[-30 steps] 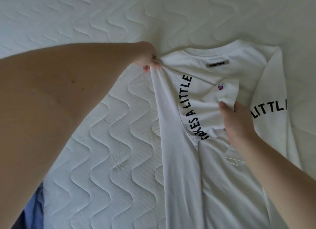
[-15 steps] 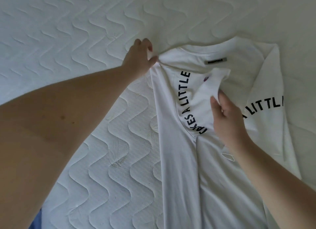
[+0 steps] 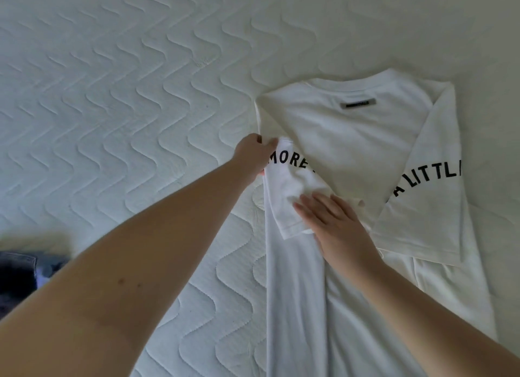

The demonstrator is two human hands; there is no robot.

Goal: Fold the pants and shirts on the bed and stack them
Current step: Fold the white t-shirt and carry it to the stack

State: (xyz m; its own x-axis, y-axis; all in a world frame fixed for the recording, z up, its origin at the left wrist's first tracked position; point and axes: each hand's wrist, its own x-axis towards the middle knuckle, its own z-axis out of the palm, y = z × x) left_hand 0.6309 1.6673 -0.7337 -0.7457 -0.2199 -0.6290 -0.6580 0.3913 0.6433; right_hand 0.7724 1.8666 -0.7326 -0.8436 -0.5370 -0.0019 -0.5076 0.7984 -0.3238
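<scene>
Under the flat right hand (image 3: 334, 227) lies the shirt (image 3: 351, 140) on the bed (image 3: 126, 95) — fingers straight, pressing its folded sleeve (image 3: 292, 205) — while just beside it the left hand (image 3: 253, 155) pinches the sleeve's edge

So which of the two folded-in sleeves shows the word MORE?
The sleeve on the person's left, pinched at its edge by the left hand and pressed flat by the right hand. The right sleeve reads A LITTL instead.

White shirt (image 3: 351, 146) showing black "MORE" on its left folded sleeve, "A LITTL" on the right; grey neck label (image 3: 358, 103) unreadable.
</scene>
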